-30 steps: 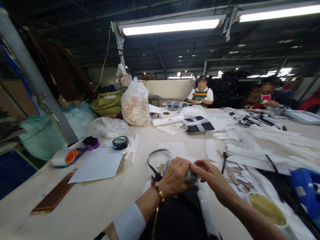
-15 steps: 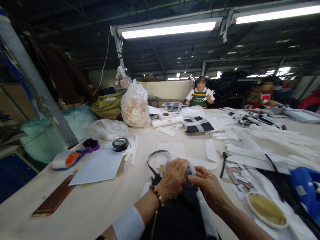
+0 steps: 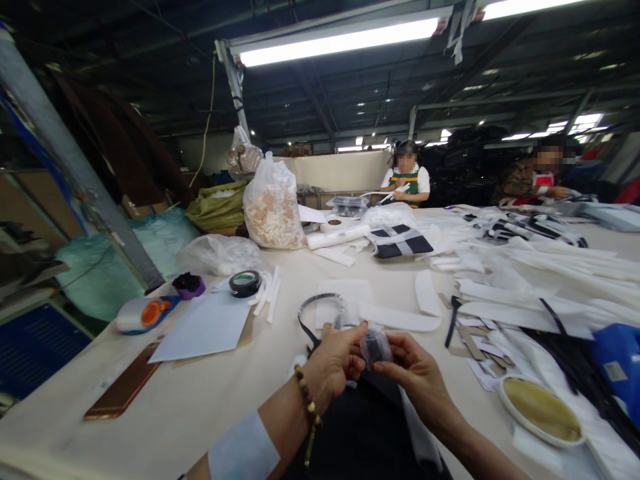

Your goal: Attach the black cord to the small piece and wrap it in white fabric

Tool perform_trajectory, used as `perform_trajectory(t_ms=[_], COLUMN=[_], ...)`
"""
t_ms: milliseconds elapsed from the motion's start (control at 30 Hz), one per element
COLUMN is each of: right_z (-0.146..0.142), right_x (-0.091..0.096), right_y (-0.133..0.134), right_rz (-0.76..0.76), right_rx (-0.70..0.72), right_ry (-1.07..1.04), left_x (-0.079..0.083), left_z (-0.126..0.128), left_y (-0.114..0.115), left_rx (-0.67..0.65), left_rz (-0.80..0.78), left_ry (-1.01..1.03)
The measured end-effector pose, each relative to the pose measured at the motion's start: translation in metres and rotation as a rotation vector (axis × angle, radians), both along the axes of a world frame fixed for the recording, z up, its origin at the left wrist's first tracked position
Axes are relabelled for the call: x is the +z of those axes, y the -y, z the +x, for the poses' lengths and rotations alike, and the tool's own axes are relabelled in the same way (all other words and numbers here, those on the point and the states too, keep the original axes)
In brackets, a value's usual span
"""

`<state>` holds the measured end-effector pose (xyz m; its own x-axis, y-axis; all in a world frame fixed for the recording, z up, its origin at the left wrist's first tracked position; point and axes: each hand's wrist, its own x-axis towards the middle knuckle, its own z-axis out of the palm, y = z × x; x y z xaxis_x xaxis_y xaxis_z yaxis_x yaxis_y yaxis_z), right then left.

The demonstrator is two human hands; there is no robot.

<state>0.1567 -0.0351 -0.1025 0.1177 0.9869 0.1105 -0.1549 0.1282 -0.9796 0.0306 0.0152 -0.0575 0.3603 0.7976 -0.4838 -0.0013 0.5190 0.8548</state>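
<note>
A small dark piece in clear plastic wrap (image 3: 375, 347) sits between my two hands, above the table's middle. My left hand (image 3: 335, 360) grips its left side, thumb on top and fingers curled beneath. From the right, my right hand (image 3: 413, 367) pinches the wrap between thumb and fingers. A thin dark strap loop (image 3: 314, 300), partly in clear wrap, arches up behind my left hand. Below my hands lies a black fabric item (image 3: 357, 433), perhaps a bag; my forearms cover part of it. How the wrapped piece joins the strap is hidden.
To the left lie a blue-white sheet (image 3: 205, 327), a black tape roll (image 3: 245, 283), a clear tape dispenser (image 3: 145, 313) and a brown phone-like slab (image 3: 125, 383). Right are a round yellowish dish (image 3: 543, 410), white strips (image 3: 400, 317) and a blue container (image 3: 613, 363). Two people sit across.
My left hand has turned, so its thumb is on top and the wrapped piece is more exposed. The right hand still grips it. The camera view has shifted slightly.
</note>
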Motion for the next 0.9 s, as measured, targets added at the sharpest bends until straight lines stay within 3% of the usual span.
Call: perform_trajectory(t_ms=[233, 367, 500, 600, 767, 900], right_z=[0.002, 0.000, 0.000, 0.003, 0.003, -0.004], right_x=[-0.017, -0.024, -0.026, -0.019, 0.003, 0.011], right_y=[0.012, 0.011, 0.012, 0.013, 0.003, -0.006], right_rz=[0.128, 0.301, 0.370, 0.200, -0.323, -0.480], right_rx=[-0.009, -0.019, -0.003, -0.035, 0.021, 0.077], right_ry=[0.396, 0.637, 0.667, 0.510, 0.221, 0.004], left_x=[-0.017, -0.027, -0.031, -0.032, -0.030, -0.033], left_z=[-0.003, -0.003, -0.001, -0.001, 0.001, 0.002], left_y=[0.013, 0.012, 0.007, 0.006, 0.011, 0.017], left_rx=[0.097, 0.166, 0.268, 0.341, 0.375, 0.347], left_rz=[-0.146, -0.083, 0.005, 0.064, 0.178, 0.258], left_ry=[0.070, 0.123, 0.130, 0.089, -0.010, -0.078])
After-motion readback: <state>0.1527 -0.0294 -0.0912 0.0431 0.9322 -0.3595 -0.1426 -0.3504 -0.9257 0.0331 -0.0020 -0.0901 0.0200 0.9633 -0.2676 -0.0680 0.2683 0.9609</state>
